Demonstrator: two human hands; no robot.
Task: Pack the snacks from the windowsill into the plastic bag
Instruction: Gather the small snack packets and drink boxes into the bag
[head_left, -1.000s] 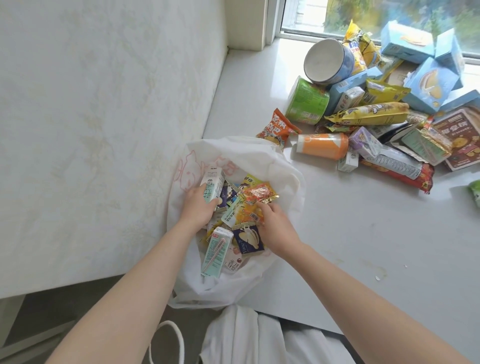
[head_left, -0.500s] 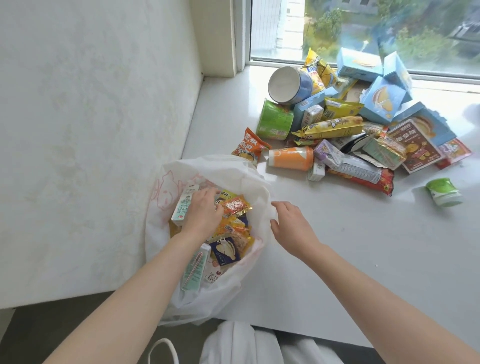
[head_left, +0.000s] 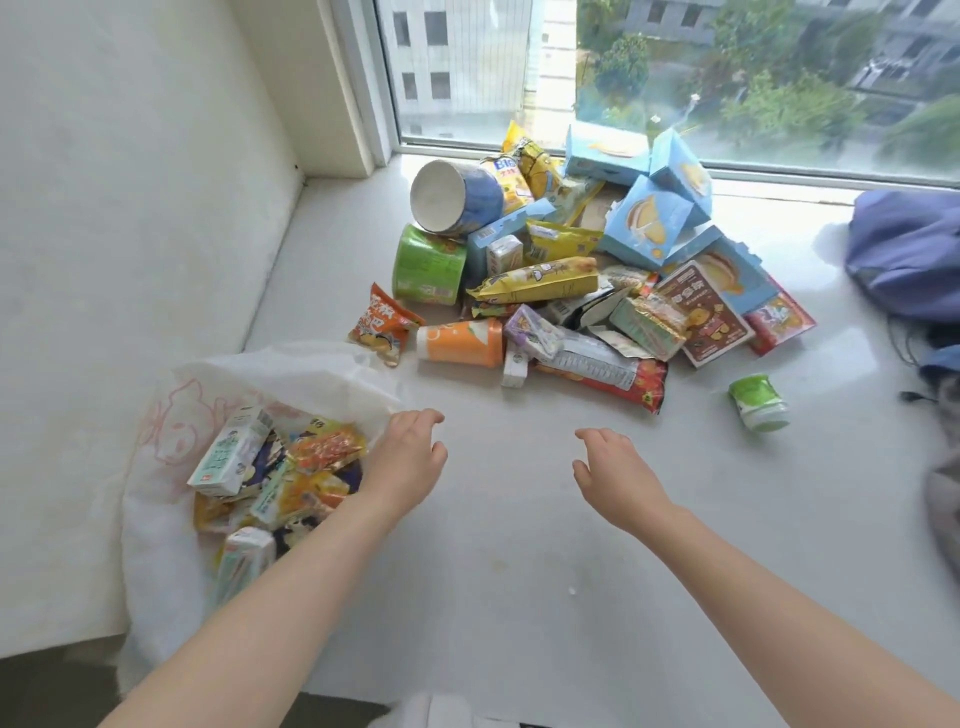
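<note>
White plastic bag (head_left: 249, 374) w/ cartons & packets inside, at left edge of pale windowsill (head_left: 519, 571). Colourful snack pile (head_left: 540, 280) farther back, by window. Left hand (head_left: 410, 462) just beside bag mouth, right hand (head_left: 613, 473) over bare sill; both 2 w/ relaxed fingers, holding nothing.

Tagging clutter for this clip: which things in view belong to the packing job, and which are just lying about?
Job: plastic bag, milk carton inside it, snack pile on the windowsill, stray green pot, left hand and right hand, both empty.
Lying about: purple-blue fabric bundle at the right, grey cloth at the right edge.
</note>
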